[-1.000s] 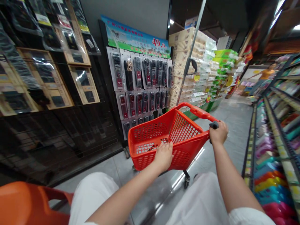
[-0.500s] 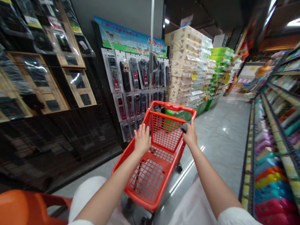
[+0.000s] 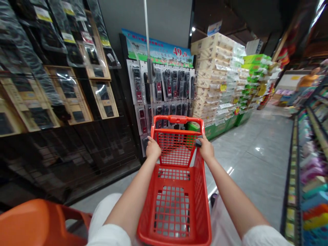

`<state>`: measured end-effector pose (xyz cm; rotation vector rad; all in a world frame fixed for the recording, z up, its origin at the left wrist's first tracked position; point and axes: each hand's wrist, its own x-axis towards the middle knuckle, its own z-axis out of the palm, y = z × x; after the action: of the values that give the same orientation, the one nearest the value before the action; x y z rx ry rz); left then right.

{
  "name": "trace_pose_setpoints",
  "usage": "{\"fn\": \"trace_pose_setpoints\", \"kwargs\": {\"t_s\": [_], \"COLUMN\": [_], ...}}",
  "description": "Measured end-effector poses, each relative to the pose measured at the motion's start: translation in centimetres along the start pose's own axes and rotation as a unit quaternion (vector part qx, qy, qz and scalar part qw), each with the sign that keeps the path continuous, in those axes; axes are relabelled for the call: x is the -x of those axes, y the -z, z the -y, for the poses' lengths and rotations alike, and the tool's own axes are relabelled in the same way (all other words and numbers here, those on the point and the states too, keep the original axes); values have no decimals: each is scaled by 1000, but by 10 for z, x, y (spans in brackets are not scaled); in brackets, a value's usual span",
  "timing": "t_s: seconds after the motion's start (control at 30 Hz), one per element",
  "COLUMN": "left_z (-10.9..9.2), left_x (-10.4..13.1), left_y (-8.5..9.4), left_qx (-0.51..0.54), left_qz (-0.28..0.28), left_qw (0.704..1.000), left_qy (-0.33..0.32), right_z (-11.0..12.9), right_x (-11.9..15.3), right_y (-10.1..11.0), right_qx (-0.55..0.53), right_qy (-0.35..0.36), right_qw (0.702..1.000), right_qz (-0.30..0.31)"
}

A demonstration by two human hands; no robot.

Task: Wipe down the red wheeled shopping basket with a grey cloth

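Observation:
A red plastic shopping cart (image 3: 176,177) stands between my knees, its grid-pattern basket bare inside. My left hand (image 3: 153,149) is closed on the cart's upper left side, just below the raised handle bar (image 3: 178,119). On the opposite side, my right hand (image 3: 207,149) grips the upper right edge. A dark grey rounded piece (image 3: 198,142) shows at my right fingertips; whether it belongs to the cart I cannot tell. The undersides of both hands' fingers are partly hidden.
An orange plastic chair or stool (image 3: 41,222) is at lower left. Belts hang on a display rack (image 3: 164,82) ahead, beside stacked cartons (image 3: 212,75). Shelving (image 3: 294,171) lines the right side of the tiled aisle (image 3: 261,143). A person (image 3: 307,82) is far back.
My left hand has gone from spread fingers over the cart's left side to closing on it. The cart has turned straighter toward me and come nearer. My right hand keeps its hold.

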<state>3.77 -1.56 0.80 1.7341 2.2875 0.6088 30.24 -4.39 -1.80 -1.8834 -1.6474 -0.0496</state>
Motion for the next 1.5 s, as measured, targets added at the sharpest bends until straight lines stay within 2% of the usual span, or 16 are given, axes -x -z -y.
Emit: {"fn": "trace_pose_setpoints", "kwargs": {"t_s": [0.1, 0.17, 0.23, 0.3, 0.33, 0.4, 0.5, 0.6, 0.83, 0.9, 0.97, 1.07, 1.17, 1.23, 1.33, 1.5], "left_z": [2, 7, 12, 16, 17, 19, 22, 26, 33, 35, 37, 40, 43, 44, 45, 46], "left_x": [-17, -20, -17, -9, -5, 2, 9, 12, 12, 12, 12, 13, 13, 14, 16, 18], "left_y": [8, 9, 7, 5, 4, 4, 6, 8, 9, 10, 11, 14, 16, 17, 19, 23], "left_qx": [31, 40, 44, 46, 45, 44, 41, 39, 35, 32, 31, 31, 31, 29, 24, 2], "left_qz": [11, 6, -4, -11, -14, -19, -22, -25, -23, -24, -22, -18, -13, -11, -9, -4], "left_qw": [998, 997, 996, 996, 996, 996, 996, 996, 997, 997, 998, 998, 998, 999, 999, 1000], "left_qy": [54, 69, 72, 72, 71, 70, 71, 71, 64, 61, 58, 54, 49, 45, 39, 28], "right_z": [6, 14, 28, 44, 51, 62, 73, 92, 196, 212, 207, 167, 119, 104, 124, 207], "right_x": [-2, -10, -21, -34, -40, -47, -48, -41, -28, -27, -27, -27, -27, -27, -26, -21], "right_y": [18, 35, 49, 53, 50, 36, 2, -26, -65, -72, -71, -52, -25, -15, -22, -60], "right_qx": [26, 43, 48, 49, 55, 85, 124, 124, 99, 91, 94, 108, 121, 129, 129, 110], "right_qy": [3, -12, -5, 67, 117, 185, 179, 161, 239, 267, 287, 278, 205, 165, 139, 175], "right_qw": [997, 996, 999, 994, 988, 978, 974, 976, 961, 954, 947, 947, 967, 974, 978, 973], "right_qz": [66, 82, 24, -66, -88, -52, 62, 83, 98, 100, 106, 116, 93, 81, 87, 105]}}
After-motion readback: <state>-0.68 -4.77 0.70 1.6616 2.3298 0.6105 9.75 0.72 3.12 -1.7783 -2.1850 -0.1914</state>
